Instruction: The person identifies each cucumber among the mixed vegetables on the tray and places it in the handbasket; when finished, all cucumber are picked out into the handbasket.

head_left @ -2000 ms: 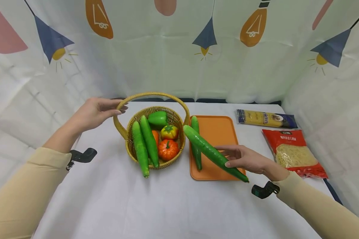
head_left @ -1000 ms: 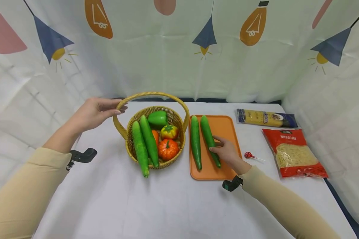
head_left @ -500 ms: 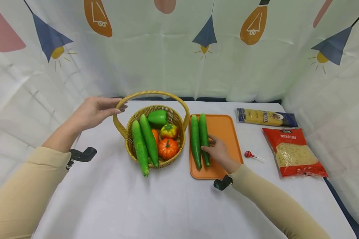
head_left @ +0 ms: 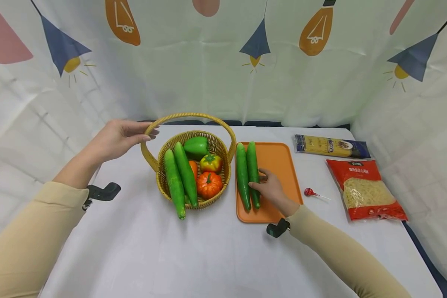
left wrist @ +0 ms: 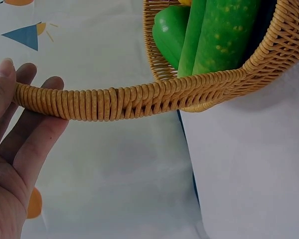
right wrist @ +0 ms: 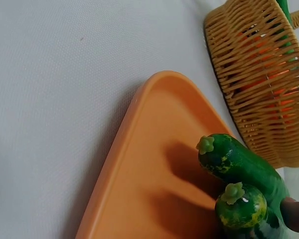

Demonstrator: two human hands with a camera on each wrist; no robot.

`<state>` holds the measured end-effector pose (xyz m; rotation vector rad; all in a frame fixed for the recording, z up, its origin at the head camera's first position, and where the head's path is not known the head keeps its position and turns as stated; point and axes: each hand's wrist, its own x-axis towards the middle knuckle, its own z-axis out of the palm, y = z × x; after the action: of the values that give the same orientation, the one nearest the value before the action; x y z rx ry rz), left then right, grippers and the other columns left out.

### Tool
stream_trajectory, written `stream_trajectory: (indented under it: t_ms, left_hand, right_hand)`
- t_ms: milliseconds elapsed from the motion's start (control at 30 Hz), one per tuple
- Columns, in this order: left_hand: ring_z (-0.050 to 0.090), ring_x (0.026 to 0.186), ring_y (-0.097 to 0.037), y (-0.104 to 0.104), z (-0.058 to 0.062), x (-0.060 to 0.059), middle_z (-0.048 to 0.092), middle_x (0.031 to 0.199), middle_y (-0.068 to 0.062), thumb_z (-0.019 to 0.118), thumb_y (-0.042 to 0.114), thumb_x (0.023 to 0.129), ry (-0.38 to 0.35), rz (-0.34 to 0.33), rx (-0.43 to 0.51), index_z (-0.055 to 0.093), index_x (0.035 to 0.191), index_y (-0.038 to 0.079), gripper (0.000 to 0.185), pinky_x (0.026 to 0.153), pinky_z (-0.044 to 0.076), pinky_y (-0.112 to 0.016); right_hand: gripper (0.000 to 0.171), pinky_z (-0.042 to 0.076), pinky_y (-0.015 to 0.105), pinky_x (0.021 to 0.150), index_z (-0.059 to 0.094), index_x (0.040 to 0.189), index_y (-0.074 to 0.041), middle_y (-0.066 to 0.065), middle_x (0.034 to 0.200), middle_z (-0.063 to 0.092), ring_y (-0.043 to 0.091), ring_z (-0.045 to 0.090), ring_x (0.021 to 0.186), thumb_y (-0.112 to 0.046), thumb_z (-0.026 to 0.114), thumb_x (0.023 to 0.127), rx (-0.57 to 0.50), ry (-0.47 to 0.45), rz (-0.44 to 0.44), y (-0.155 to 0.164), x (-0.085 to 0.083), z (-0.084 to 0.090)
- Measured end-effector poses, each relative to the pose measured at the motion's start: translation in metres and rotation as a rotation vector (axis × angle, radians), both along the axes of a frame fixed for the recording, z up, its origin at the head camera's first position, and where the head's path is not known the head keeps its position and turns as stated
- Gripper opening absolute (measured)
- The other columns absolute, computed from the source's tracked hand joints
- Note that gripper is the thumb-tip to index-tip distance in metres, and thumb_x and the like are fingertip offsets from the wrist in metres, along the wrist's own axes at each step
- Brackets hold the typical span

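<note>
Right fingers (right wrist: 296, 215) and basket (right wrist: 256, 82) cut off by right wrist view's edge, orange vegetable (head_left: 193, 168) partly hidden behind cucumber (head_left: 185, 176)

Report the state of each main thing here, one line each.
Left hand, holding the basket handle.
Right hand, gripping the right tray cucumber.
Basket, upright, loaded.
Tray, flat, partly filled.
Left tray cucumber, uncut, lying down.
Basket cucumbers, uncut, side by side.
Orange pumpkin, stem on.
Lollipop, lying on its side.
Red bag, looks sealed.
Yellow packet, looks sealed.
</note>
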<state>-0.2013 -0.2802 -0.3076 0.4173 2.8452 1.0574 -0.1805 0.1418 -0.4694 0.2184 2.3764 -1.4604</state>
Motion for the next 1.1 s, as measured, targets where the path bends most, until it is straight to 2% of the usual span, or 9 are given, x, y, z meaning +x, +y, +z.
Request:
stream_trajectory:
  t_ms: [400,533,767,967,1100]
  left_hand:
    - [0.059,0.093,0.023,0.000,0.000,0.000,0.072,0.127,-0.016,0.065,0.008,0.100,0.000,-0.008,0.009,0.063,0.141,0.008,0.041,0.082,0.044,0.000]
    - [0.059,0.093,0.023,0.000,0.000,0.000,0.072,0.127,-0.016,0.065,0.008,0.100,0.002,-0.010,0.010,0.063,0.141,0.008,0.040,0.082,0.044,0.000]
    - [0.058,0.093,0.023,0.000,0.001,0.000,0.073,0.127,-0.015,0.066,0.008,0.100,0.011,-0.011,0.008,0.064,0.139,0.008,0.039,0.082,0.044,0.001]
    - [0.059,0.093,0.022,0.000,0.000,-0.001,0.073,0.127,-0.015,0.066,0.009,0.100,0.012,-0.012,0.015,0.064,0.139,0.007,0.039,0.082,0.045,0.000]
    - [0.060,0.093,0.022,0.000,0.000,-0.001,0.072,0.127,-0.015,0.066,0.009,0.100,0.007,-0.010,0.021,0.064,0.139,0.007,0.040,0.082,0.044,0.000]
  right_hand:
    - [0.075,0.054,0.048,0.101,0.029,0.160,-0.004,0.027,0.155,0.043,0.042,0.047,0.139,-0.017,0.069,0.098,-0.027,-0.001,-0.001,0.005,-0.003,0.002]
    - [0.073,0.051,0.052,0.107,0.029,0.160,-0.005,0.027,0.158,0.038,0.045,0.044,0.142,-0.018,0.067,0.099,-0.010,0.020,0.042,0.011,-0.004,0.018]
    - [0.069,0.050,0.053,0.109,0.035,0.159,-0.008,0.025,0.157,0.041,0.042,0.050,0.138,-0.020,0.067,0.099,-0.007,0.076,0.154,0.010,-0.008,0.053]
    - [0.066,0.054,0.050,0.104,0.042,0.156,-0.016,0.020,0.153,0.049,0.036,0.057,0.131,-0.024,0.071,0.097,0.010,0.121,0.245,-0.010,-0.006,0.073]
    - [0.063,0.056,0.046,0.099,0.045,0.154,-0.015,0.018,0.150,0.052,0.032,0.059,0.127,-0.023,0.072,0.097,-0.005,0.128,0.313,-0.032,-0.003,0.080]
